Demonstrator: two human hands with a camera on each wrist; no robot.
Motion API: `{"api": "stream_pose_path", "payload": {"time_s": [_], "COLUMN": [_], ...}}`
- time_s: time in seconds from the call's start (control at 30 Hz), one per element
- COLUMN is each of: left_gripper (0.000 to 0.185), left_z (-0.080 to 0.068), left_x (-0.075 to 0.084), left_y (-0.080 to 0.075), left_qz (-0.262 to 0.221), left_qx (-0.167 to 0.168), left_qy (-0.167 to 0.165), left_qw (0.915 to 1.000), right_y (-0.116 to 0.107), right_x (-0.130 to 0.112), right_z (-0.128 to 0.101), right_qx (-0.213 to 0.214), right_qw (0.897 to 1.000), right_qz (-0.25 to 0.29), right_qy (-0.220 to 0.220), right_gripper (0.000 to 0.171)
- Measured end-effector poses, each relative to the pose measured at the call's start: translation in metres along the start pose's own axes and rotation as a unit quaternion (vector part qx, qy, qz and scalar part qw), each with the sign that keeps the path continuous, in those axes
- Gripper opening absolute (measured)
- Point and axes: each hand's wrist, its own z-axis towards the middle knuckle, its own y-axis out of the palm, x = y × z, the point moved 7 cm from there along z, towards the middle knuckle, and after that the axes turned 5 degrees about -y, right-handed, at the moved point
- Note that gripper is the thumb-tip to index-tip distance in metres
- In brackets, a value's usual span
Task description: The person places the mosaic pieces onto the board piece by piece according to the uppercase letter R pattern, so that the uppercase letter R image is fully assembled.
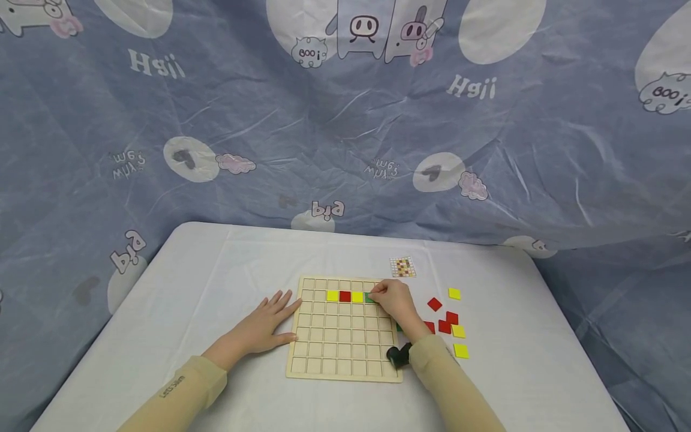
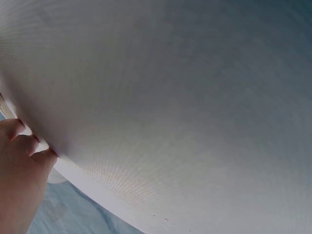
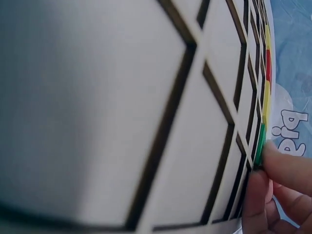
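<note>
A light wooden grid board (image 1: 324, 349) lies on the white table. In its second row from the far side sit a yellow tile (image 1: 332, 296), a red tile (image 1: 345, 296) and another yellow tile (image 1: 357, 297). My right hand (image 1: 396, 301) pinches a green tile (image 1: 369, 297) beside them, at the right end of this run. In the right wrist view, thumb and fingertips close on the near end of the green tile (image 3: 260, 144). My left hand (image 1: 263, 324) rests with spread fingers at the board's left edge, thumb and fingertips touching its frame.
Right of the board lie loose red tiles (image 1: 434, 304) and yellow tiles (image 1: 454, 294), with a green one (image 1: 399, 327) partly hidden by the right arm. A small pattern card (image 1: 402, 267) lies beyond the board. A black wrist device (image 1: 398, 357) overhangs the board's right edge.
</note>
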Motion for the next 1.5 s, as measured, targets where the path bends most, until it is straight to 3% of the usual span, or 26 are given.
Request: {"api": "stream_pose_path", "payload": {"time_s": [0.63,0.97,1.27,1.5], "left_gripper": [0.078,0.078,0.078,0.077], "left_z": [-0.003,-0.002,-0.001,-0.001], "left_x": [0.003,0.003,0.002,0.004], "left_y": [-0.005,-0.004,-0.004,-0.005], "left_qz": [-0.004,-0.004,-0.003,-0.001], "left_qx": [0.003,0.000,-0.004,-0.005], "left_qy": [0.011,0.006,0.005,0.001], "left_qw": [0.9999,1.0000,1.0000,1.0000], "right_y": [0.000,-0.027,-0.051,-0.054], "right_x": [-0.005,0.020,0.049,0.059], "right_z": [-0.002,-0.006,-0.034,-0.056], "right_qx": [-0.009,-0.028,-0.093,-0.101], "right_qw": [1.000,0.999,0.995,0.994], "right_qz": [-0.018,0.041,-0.023,-0.039], "right_qy": [-0.015,0.009,0.016,0.018], "right_gripper": [0.005,0.020,0.019,0.028]}}
